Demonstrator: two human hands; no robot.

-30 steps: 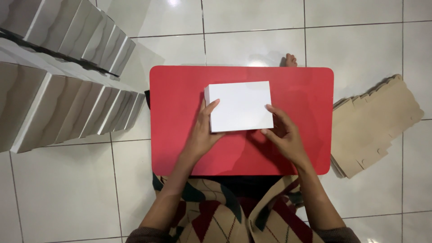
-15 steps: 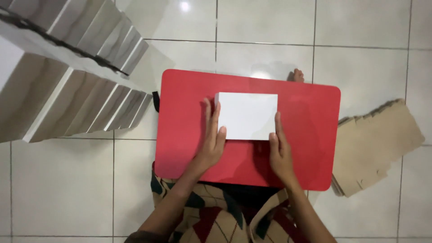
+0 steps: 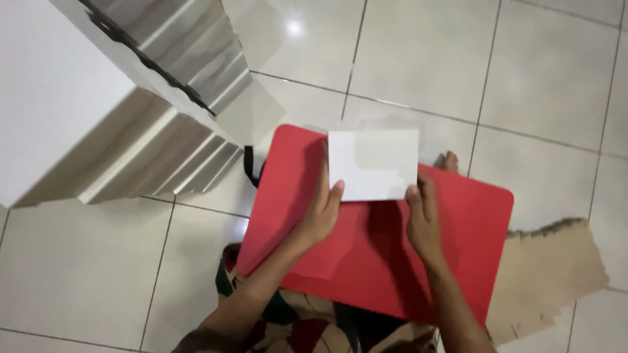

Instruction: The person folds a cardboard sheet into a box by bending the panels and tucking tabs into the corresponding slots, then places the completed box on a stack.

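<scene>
A white flat box (image 3: pixel 373 163) is held up over the far edge of a red lap table (image 3: pixel 392 248). My left hand (image 3: pixel 322 210) grips the box's left side with fingers along its edge. My right hand (image 3: pixel 424 219) holds its lower right corner. The box hides part of the table's far edge. A bare toe (image 3: pixel 450 161) shows just past the table.
Stacks of white folded boxes (image 3: pixel 98 104) rise at the left. A pile of flat brown cardboard (image 3: pixel 549 274) lies on the tiled floor (image 3: pixel 458 72) at the right. A black strap (image 3: pixel 250 167) hangs beside the table's left edge. My patterned clothing (image 3: pixel 294 327) fills the bottom.
Both hands have lifted the white box off the table's middle and carried it toward the far edge. The view has swung left and tilted.
</scene>
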